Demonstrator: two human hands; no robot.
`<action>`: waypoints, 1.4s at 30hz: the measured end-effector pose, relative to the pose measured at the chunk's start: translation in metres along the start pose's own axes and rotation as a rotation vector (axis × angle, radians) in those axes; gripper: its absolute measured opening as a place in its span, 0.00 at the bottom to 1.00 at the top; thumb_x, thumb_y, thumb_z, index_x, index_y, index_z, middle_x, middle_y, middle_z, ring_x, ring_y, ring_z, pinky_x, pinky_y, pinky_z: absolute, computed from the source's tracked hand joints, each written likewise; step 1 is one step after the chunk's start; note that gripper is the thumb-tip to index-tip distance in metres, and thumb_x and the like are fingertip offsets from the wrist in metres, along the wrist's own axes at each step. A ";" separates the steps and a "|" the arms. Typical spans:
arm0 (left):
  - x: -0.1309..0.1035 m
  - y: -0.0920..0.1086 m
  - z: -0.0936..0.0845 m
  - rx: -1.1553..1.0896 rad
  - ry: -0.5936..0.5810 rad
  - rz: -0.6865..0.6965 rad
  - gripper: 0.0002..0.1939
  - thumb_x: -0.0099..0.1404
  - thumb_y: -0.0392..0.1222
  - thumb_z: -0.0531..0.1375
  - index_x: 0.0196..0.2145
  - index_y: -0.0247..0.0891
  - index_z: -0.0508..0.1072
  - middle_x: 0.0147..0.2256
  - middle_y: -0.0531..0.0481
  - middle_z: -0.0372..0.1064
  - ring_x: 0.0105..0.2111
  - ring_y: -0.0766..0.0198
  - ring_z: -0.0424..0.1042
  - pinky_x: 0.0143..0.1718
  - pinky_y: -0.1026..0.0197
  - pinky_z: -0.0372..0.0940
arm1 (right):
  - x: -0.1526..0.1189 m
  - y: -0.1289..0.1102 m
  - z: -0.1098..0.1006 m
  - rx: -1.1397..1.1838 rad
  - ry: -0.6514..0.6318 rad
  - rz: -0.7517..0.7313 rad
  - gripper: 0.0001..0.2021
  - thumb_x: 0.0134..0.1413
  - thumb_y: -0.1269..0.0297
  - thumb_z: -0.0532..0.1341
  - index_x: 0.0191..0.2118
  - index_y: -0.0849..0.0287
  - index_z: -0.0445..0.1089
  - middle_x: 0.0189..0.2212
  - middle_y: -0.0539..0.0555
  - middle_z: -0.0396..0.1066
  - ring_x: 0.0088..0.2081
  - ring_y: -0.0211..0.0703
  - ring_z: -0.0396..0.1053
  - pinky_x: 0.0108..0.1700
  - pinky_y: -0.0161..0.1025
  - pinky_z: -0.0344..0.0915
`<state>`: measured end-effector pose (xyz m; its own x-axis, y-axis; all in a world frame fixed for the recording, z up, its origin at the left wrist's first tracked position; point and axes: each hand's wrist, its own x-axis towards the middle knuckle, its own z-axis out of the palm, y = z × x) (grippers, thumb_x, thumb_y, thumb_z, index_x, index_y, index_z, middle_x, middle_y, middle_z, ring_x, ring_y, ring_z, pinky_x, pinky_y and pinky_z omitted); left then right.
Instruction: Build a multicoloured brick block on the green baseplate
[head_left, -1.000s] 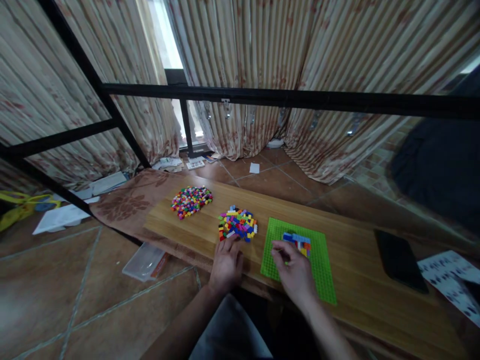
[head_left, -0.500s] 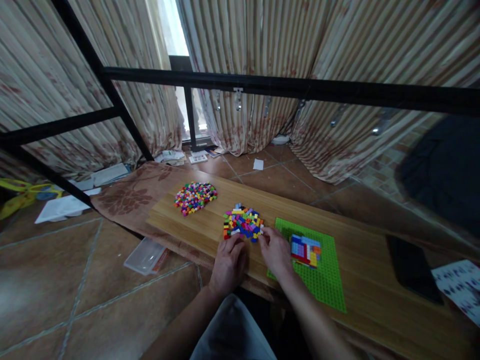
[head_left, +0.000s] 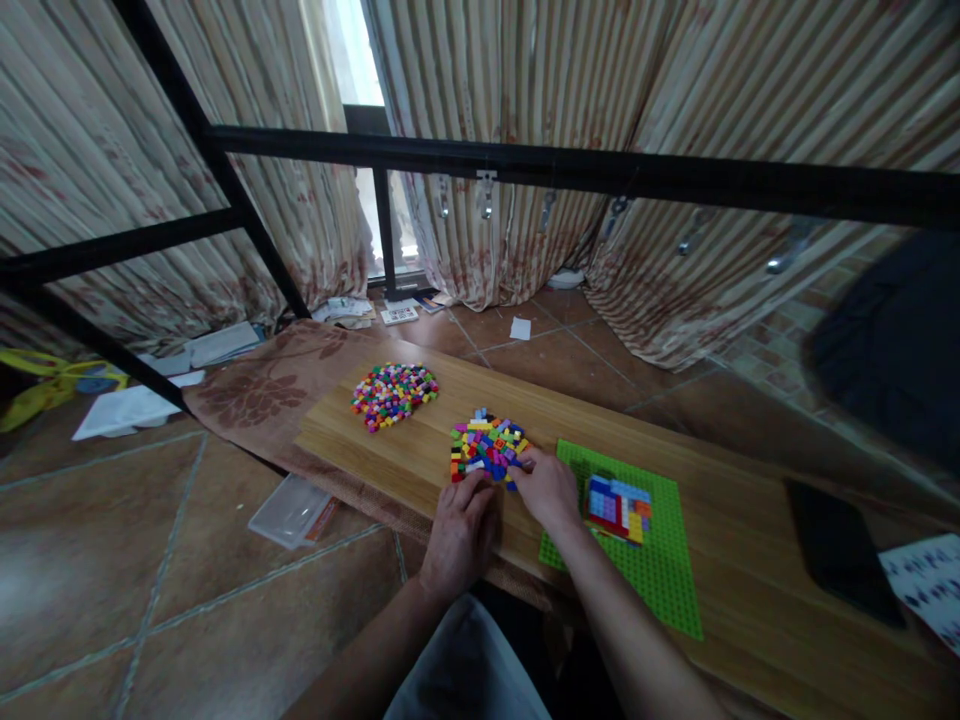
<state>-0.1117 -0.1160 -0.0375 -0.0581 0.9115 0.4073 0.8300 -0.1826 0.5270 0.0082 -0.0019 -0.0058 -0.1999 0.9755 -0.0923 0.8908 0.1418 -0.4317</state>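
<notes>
A loose heap of larger coloured toy bricks [head_left: 489,440] lies on the wooden bench in front of me. At its near edge rests my left hand [head_left: 459,530], fingers curled and drawn together; anything between them is hidden. My right hand [head_left: 549,490] reaches in from the right with thumb and finger pinched at the heap's edge, by some blue bricks, and what it pinches is too small to name. Just right of that hand is a green baseplate [head_left: 664,575] bearing a flat block of joined bricks [head_left: 619,508] in blue, purple, red, white, yellow and orange.
Smaller bricks [head_left: 395,393] form a second heap farther left. A dark flat tablet-like object [head_left: 844,550] and a printed sheet [head_left: 926,580] lie to the right. A clear plastic box [head_left: 291,512] sits on the tiled floor. A black metal rail [head_left: 540,165] crosses ahead.
My right hand has shifted slightly inward and lower along the right edge of the brick heap. My left hand stays nearly in place. The whole view has shifted a little.
</notes>
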 end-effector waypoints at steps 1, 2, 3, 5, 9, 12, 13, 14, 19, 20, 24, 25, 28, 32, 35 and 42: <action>0.000 0.000 0.000 0.001 0.002 0.000 0.13 0.66 0.35 0.55 0.48 0.38 0.70 0.55 0.42 0.64 0.52 0.55 0.66 0.54 0.49 0.63 | 0.000 0.001 -0.001 0.005 -0.005 0.000 0.09 0.52 0.59 0.61 0.38 0.53 0.76 0.35 0.52 0.78 0.38 0.44 0.74 0.37 0.36 0.63; 0.000 0.001 0.000 0.002 0.004 0.001 0.13 0.66 0.35 0.55 0.47 0.38 0.71 0.55 0.42 0.64 0.52 0.55 0.66 0.54 0.49 0.64 | 0.001 0.002 -0.001 0.007 -0.008 0.000 0.09 0.52 0.59 0.62 0.38 0.52 0.76 0.35 0.51 0.78 0.38 0.44 0.74 0.37 0.36 0.63; 0.000 0.001 0.000 0.001 0.006 0.003 0.13 0.66 0.35 0.55 0.47 0.38 0.71 0.55 0.42 0.64 0.52 0.55 0.66 0.54 0.49 0.64 | 0.001 0.002 -0.001 0.008 -0.008 0.000 0.09 0.52 0.59 0.62 0.38 0.52 0.76 0.35 0.51 0.78 0.38 0.43 0.74 0.37 0.36 0.63; 0.001 0.002 -0.001 0.000 0.007 0.008 0.12 0.66 0.35 0.55 0.47 0.38 0.71 0.55 0.41 0.65 0.52 0.54 0.66 0.53 0.49 0.64 | 0.002 0.001 -0.002 0.004 -0.005 0.003 0.09 0.54 0.59 0.60 0.38 0.51 0.76 0.35 0.51 0.78 0.38 0.43 0.74 0.37 0.35 0.63; 0.002 0.003 -0.004 0.003 -0.006 0.008 0.13 0.66 0.35 0.55 0.47 0.38 0.70 0.54 0.41 0.64 0.51 0.54 0.66 0.52 0.48 0.65 | 0.007 -0.005 0.000 -0.021 0.008 0.010 0.11 0.56 0.58 0.58 0.39 0.52 0.77 0.36 0.53 0.77 0.39 0.44 0.74 0.37 0.36 0.63; 0.003 0.004 -0.005 0.001 -0.019 0.018 0.13 0.66 0.35 0.54 0.47 0.38 0.70 0.54 0.41 0.65 0.49 0.54 0.67 0.52 0.48 0.65 | 0.011 -0.011 0.001 -0.045 0.015 0.010 0.11 0.56 0.59 0.59 0.40 0.53 0.77 0.38 0.55 0.76 0.40 0.45 0.73 0.38 0.37 0.63; 0.003 0.004 -0.006 0.002 -0.022 0.020 0.13 0.66 0.35 0.54 0.47 0.38 0.70 0.54 0.41 0.65 0.49 0.54 0.67 0.52 0.47 0.65 | 0.012 -0.012 0.002 -0.052 0.015 0.008 0.11 0.56 0.59 0.59 0.40 0.53 0.76 0.39 0.56 0.76 0.40 0.45 0.73 0.38 0.37 0.63; 0.003 0.004 -0.006 0.004 -0.024 0.021 0.13 0.66 0.35 0.54 0.47 0.38 0.70 0.54 0.41 0.65 0.49 0.53 0.67 0.52 0.47 0.65 | 0.013 -0.013 0.002 -0.058 0.014 0.005 0.11 0.56 0.59 0.58 0.41 0.54 0.76 0.40 0.56 0.76 0.40 0.45 0.73 0.39 0.37 0.63; 0.002 0.003 -0.005 0.014 -0.019 0.011 0.13 0.66 0.35 0.55 0.48 0.38 0.70 0.54 0.41 0.65 0.50 0.54 0.67 0.52 0.47 0.65 | 0.015 -0.013 0.002 -0.078 0.001 -0.024 0.10 0.56 0.61 0.58 0.41 0.53 0.76 0.39 0.56 0.75 0.40 0.45 0.73 0.39 0.37 0.62; 0.002 0.003 -0.005 0.013 -0.019 0.010 0.13 0.66 0.35 0.55 0.48 0.38 0.70 0.54 0.41 0.65 0.50 0.54 0.67 0.53 0.47 0.65 | 0.015 -0.013 0.002 -0.080 -0.001 -0.036 0.10 0.57 0.62 0.58 0.40 0.54 0.76 0.39 0.56 0.74 0.40 0.45 0.72 0.39 0.37 0.62; 0.002 0.003 -0.004 0.004 -0.018 0.007 0.14 0.65 0.35 0.55 0.49 0.39 0.71 0.55 0.41 0.64 0.51 0.54 0.67 0.54 0.46 0.65 | 0.011 -0.014 -0.001 -0.076 0.000 -0.090 0.09 0.59 0.63 0.57 0.39 0.55 0.75 0.40 0.56 0.73 0.40 0.44 0.72 0.40 0.37 0.62; 0.002 0.002 -0.003 -0.004 -0.011 0.008 0.14 0.65 0.35 0.55 0.48 0.39 0.71 0.55 0.41 0.65 0.51 0.53 0.67 0.54 0.46 0.65 | 0.009 -0.014 -0.002 -0.073 0.004 -0.099 0.10 0.59 0.63 0.56 0.39 0.55 0.75 0.39 0.56 0.73 0.39 0.44 0.71 0.40 0.37 0.62; 0.001 0.001 -0.003 -0.056 0.024 -0.014 0.14 0.65 0.35 0.55 0.48 0.39 0.72 0.54 0.40 0.65 0.53 0.53 0.67 0.54 0.45 0.65 | -0.003 -0.009 -0.004 -0.013 0.061 -0.158 0.10 0.61 0.63 0.54 0.39 0.57 0.73 0.38 0.56 0.72 0.38 0.43 0.71 0.41 0.37 0.62; 0.002 0.004 -0.007 -0.209 0.061 -0.129 0.14 0.67 0.37 0.54 0.49 0.38 0.71 0.55 0.40 0.65 0.56 0.55 0.65 0.56 0.48 0.64 | -0.033 0.003 -0.005 0.162 0.161 -0.295 0.10 0.61 0.64 0.54 0.41 0.57 0.71 0.38 0.55 0.71 0.40 0.44 0.70 0.43 0.38 0.64; 0.007 0.015 -0.010 -0.386 0.043 -0.248 0.15 0.67 0.41 0.54 0.50 0.39 0.71 0.50 0.42 0.70 0.52 0.57 0.70 0.54 0.51 0.66 | -0.059 0.009 -0.006 0.279 0.142 -0.350 0.10 0.62 0.66 0.53 0.42 0.55 0.71 0.38 0.54 0.70 0.41 0.43 0.70 0.44 0.38 0.65; 0.015 0.032 0.000 -0.853 -0.053 -0.529 0.13 0.61 0.47 0.60 0.38 0.36 0.77 0.37 0.47 0.77 0.39 0.58 0.75 0.44 0.58 0.70 | -0.087 0.019 -0.005 0.379 0.087 -0.400 0.11 0.59 0.72 0.52 0.40 0.54 0.70 0.39 0.53 0.70 0.41 0.42 0.70 0.44 0.39 0.66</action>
<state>-0.0860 -0.1079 -0.0142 -0.2626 0.9633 -0.0562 0.0286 0.0660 0.9974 0.0447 -0.0834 -0.0015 -0.4432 0.8709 0.2124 0.5402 0.4486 -0.7120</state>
